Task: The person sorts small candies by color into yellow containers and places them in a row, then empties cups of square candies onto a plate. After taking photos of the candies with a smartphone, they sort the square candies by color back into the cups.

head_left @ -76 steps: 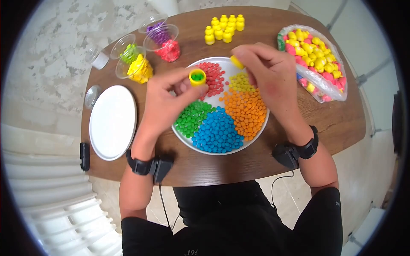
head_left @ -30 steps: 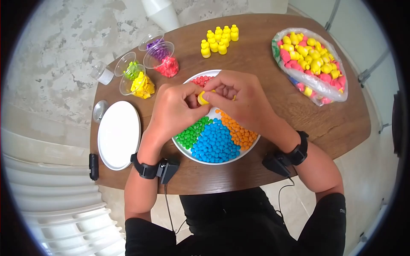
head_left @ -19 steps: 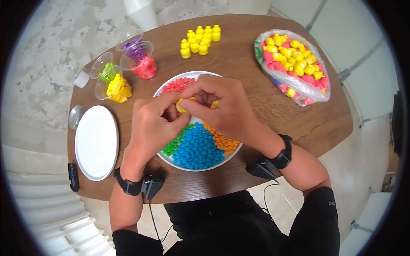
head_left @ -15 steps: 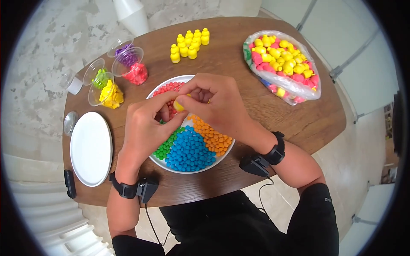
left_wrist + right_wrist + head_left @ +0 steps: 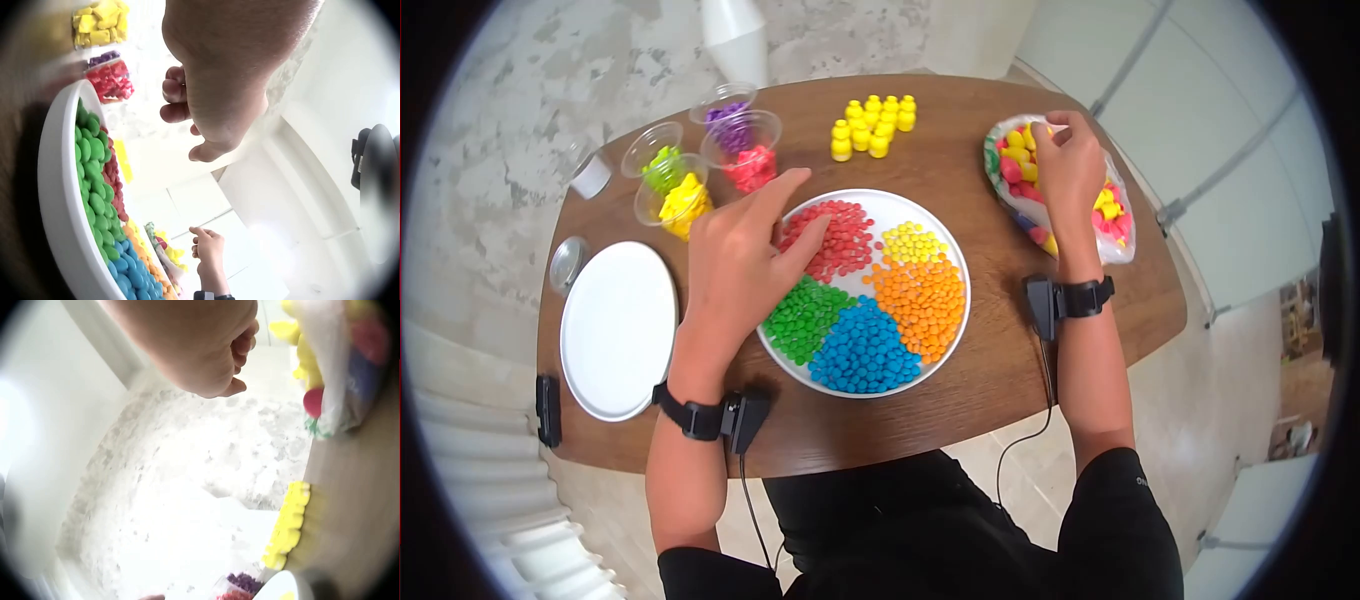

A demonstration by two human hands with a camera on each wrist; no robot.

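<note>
"What does the right grip point(image 5: 1068, 165) cover?"
"Seen from the head, part of the clear bag point(image 5: 1120, 250) and some of the yellow and pink pieces point(image 5: 1019, 156) in it."
"And the left grip point(image 5: 740, 255)?"
"It hides a stretch of the round plate point(image 5: 890, 205) and a few small red pieces point(image 5: 845, 240)."
"Is the plate whole from the wrists?"
"No, the bottom edge cuts it off in both. In the right wrist view the bag runs past the top edge, its print point(image 5: 362, 375) blurred."
"The lettering point(image 5: 1142, 482) on the right sleeve point(image 5: 1115, 520)?"
"Too small to read."
</note>
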